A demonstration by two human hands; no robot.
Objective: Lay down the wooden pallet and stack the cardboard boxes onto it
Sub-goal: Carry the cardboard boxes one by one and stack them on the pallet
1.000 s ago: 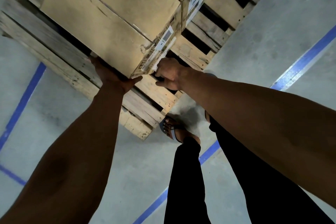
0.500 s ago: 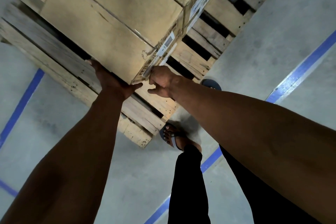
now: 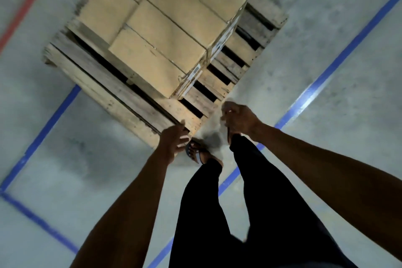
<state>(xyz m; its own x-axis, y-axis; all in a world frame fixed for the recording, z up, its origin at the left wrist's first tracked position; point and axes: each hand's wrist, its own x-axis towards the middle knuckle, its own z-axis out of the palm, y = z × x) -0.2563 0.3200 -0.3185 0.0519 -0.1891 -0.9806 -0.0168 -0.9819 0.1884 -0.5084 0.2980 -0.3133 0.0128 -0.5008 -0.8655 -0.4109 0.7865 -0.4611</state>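
Note:
A wooden pallet point(image 3: 121, 91) lies flat on the concrete floor. Several tan cardboard boxes point(image 3: 165, 35) are stacked on it, the nearest one point(image 3: 152, 61) carrying white labels on its right side. My left hand point(image 3: 174, 142) hovers over the pallet's near corner with loosely curled fingers and holds nothing. Off the pallet's near right edge, my right hand point(image 3: 239, 118) is also free, fingers relaxed. Neither hand touches a box.
Blue tape lines point(image 3: 326, 67) cross the grey floor right and left of the pallet, and a red line point(image 3: 26, 6) runs at the top left. My legs in black trousers point(image 3: 217, 213) and a sandalled foot point(image 3: 196, 153) stand just before the pallet's corner.
Both hands have let go of the nearest box and drawn back toward me. The view has pulled away, so the whole pallet and stack now show.

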